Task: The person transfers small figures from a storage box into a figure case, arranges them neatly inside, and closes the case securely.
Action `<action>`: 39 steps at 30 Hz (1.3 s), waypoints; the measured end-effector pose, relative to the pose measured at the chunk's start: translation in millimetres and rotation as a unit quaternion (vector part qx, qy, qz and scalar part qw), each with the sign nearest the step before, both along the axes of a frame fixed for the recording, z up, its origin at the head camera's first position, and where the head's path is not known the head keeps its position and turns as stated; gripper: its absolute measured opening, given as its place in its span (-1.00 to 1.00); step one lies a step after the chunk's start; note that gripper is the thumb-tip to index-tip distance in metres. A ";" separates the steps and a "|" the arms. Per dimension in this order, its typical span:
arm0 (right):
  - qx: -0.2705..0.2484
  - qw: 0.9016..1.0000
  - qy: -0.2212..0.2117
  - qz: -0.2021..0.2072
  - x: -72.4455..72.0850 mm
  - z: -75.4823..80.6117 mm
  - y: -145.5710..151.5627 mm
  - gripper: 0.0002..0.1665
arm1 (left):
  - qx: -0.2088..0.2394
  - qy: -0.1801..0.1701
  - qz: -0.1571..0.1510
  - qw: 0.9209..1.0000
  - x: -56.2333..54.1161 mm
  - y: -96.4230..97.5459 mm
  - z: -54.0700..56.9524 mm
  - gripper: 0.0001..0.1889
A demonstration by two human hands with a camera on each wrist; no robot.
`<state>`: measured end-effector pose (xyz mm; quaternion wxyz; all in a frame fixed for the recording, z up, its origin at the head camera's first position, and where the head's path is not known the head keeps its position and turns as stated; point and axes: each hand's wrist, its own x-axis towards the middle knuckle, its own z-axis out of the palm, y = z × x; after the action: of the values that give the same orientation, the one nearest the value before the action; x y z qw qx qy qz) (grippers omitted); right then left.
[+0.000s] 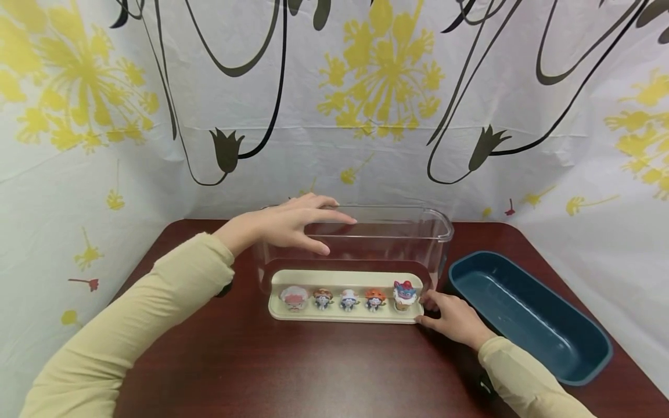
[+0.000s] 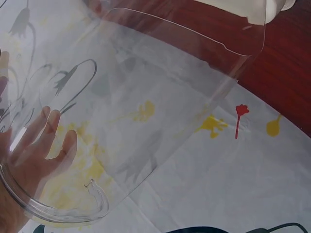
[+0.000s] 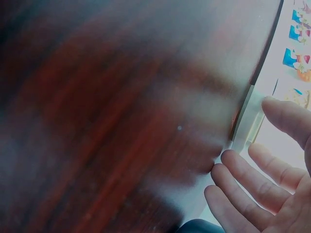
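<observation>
A clear plastic bin (image 1: 384, 251) stands toward the back of the table. My left hand (image 1: 295, 223) is at the bin's upper left, fingers spread and curled round nothing; the left wrist view shows this hand (image 2: 41, 155) through the clear plastic. Close in front of the bin lies a long cream tray (image 1: 345, 317) bearing a row of small cartoon figures, among them an orange-hatted one (image 1: 374, 300) and a cupcake-shaped one (image 1: 405, 296). At the tray's right end, my right hand (image 1: 456, 316) touches the corner with its thumb, other fingers loosely extended beside the end.
To the right, a dark blue rectangular tub (image 1: 528, 313) lies at an angle, close to the right forearm. The dark red-brown table (image 1: 313, 371) meets a white flower-printed cloth (image 1: 292, 116) at the back and sides.
</observation>
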<state>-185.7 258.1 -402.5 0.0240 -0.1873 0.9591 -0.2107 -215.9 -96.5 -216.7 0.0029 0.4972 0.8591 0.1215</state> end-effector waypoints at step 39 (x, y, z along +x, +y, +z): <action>0.008 1.000 0.005 -0.006 -0.7 -1.7 -0.8 -0.65 | -0.012 -0.012 0.012 1.000 -2.4 8.4 -31.4 -0.40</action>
<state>-186.4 257.3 -404.2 0.0198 -0.1822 0.9621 -0.2019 -218.3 -88.2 -248.1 0.0173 0.4854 0.8662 0.1174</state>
